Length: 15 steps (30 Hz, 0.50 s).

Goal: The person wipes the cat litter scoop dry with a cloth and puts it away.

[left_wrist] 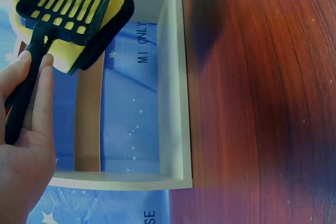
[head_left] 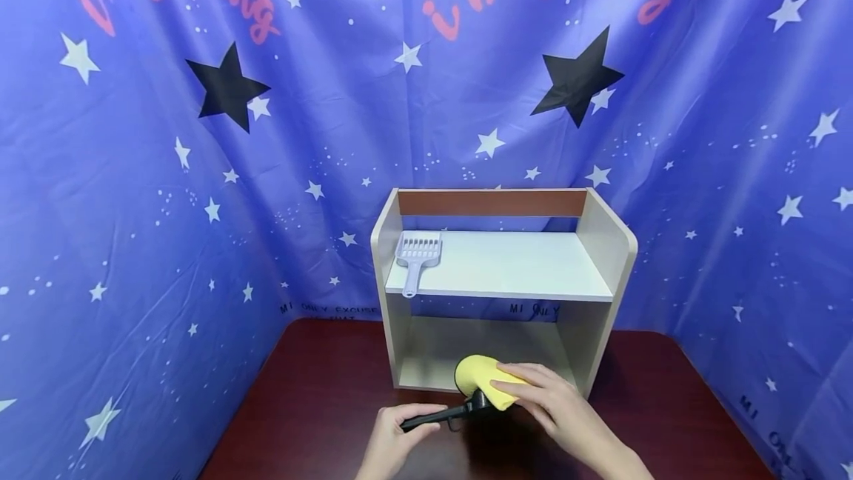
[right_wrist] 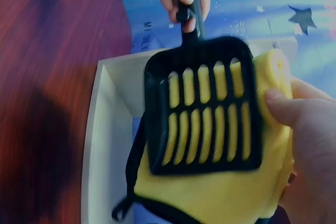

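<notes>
In my left hand (head_left: pixel 392 437) is the handle of a black slotted litter scoop (head_left: pixel 436 418), with thumb and fingers closed around it. My right hand (head_left: pixel 563 410) holds a yellow cloth (head_left: pixel 481 375) with black edging and a small hanging loop. The cloth lies against the back of the scoop's head, and yellow shows through the slots in both wrist views. Seen from the right wrist, my right thumb (right_wrist: pixel 286 106) is on the cloth's near face beside the scoop's rim, while the other fingers are mostly hidden behind the cloth.
Just beyond my hands, a small white two-tier shelf (head_left: pixel 506 265) stands on the dark red wooden table (head_left: pixel 320 384). A pale lavender litter scoop (head_left: pixel 418 252) lies at the left of its upper board. A blue star-patterned curtain (head_left: pixel 320 132) hangs behind and at both sides.
</notes>
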Available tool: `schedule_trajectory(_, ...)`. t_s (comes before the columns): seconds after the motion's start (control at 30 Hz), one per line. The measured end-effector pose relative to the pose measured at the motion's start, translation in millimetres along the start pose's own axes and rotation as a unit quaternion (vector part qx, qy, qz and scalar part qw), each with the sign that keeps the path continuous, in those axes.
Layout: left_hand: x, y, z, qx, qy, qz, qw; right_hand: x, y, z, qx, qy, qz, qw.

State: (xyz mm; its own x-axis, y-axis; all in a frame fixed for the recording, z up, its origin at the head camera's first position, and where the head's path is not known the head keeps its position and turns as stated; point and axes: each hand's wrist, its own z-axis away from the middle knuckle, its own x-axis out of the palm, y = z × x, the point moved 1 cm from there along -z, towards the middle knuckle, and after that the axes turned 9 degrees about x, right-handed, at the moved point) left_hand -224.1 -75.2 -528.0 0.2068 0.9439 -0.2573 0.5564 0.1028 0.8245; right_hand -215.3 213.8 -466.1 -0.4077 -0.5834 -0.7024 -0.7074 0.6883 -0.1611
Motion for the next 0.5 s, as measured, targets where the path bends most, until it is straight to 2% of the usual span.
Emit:
schedule_trajectory(0.13, -3.5, -0.2, 0.7, 0.020, 0.010, -0.003, 0.9998, 1, 6, 6.5, 0.043, 0.005, -0.087, 0.9953)
schedule_trajectory(0.23, -6.4, -0.6, 0.4, 0.034, 0.014, -0.003, 0.9993, 2, 13, 11.8, 0.072, 0.005, -0.169, 0.9830)
schedule_trajectory(0.3, -8.4, -1.3, -0.2, 0.032, 0.020, 0.002, 0.9993, 2, 19, 15.7, 0.099, -0.007, -0.234, 0.9672)
schedule_trajectory(0.37, -10.4, -2.1, -0.5, 0.028, 0.021, 0.008, 0.9994, 3, 24, 20.5, 0.131, -0.021, -0.293, 0.9468)
schedule_trajectory(0.43, -11.9, -2.9, -0.7, 0.021, 0.019, 0.011, 0.9995, 3, 29, 25.0, 0.159, -0.032, -0.329, 0.9301)
schedule_trajectory(0.5, -13.0, -3.7, -1.1, 0.009, 0.013, 0.013, 0.9998, 4, 33, 28.6, 0.182, -0.040, -0.345, 0.9200)
